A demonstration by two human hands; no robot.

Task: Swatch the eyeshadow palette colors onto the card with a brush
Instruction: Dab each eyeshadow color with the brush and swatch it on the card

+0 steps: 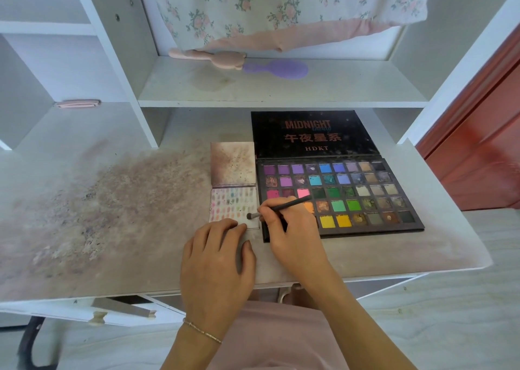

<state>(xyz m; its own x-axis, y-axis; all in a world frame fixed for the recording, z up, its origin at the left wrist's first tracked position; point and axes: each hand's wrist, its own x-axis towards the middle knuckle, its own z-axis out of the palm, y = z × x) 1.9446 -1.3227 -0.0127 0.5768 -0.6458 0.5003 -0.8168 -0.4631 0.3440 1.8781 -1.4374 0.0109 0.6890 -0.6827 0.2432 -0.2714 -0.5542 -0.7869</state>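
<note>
Left hand (218,254) lies flat, fingers together, pinning the swatch card's (233,205) near edge; right hand (292,230) pinches the eyeshadow brush (277,208): dab lightly in the card's bare corner

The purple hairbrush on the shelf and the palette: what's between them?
Only bare, stained shelf and its front edge lie between the purple hairbrush and the palette, whose open black lid begins just below. The head view shows this.
</note>
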